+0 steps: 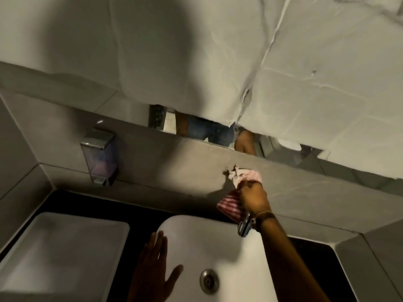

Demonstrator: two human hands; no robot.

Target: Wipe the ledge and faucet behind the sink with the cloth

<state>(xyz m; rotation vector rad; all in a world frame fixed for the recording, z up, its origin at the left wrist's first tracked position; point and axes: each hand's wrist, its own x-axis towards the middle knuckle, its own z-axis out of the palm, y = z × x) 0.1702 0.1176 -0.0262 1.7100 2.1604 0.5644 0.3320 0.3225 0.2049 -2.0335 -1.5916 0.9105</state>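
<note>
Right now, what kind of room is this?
Most likely a bathroom or washroom. A white ceramic basin with a metal drain, a wall-mounted chrome soap dispenser, and a mirror mostly covered with white paper above the grey ledge point to it.

Two sinks point(65, 247) point(218, 247), one faucet point(245, 227), one cloth point(237, 192), one soap dispenser point(100, 155), two hands point(152, 269) point(254, 197).

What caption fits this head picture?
Right hand presses striped cloth on grey ledge; left hand open on sink.
</note>
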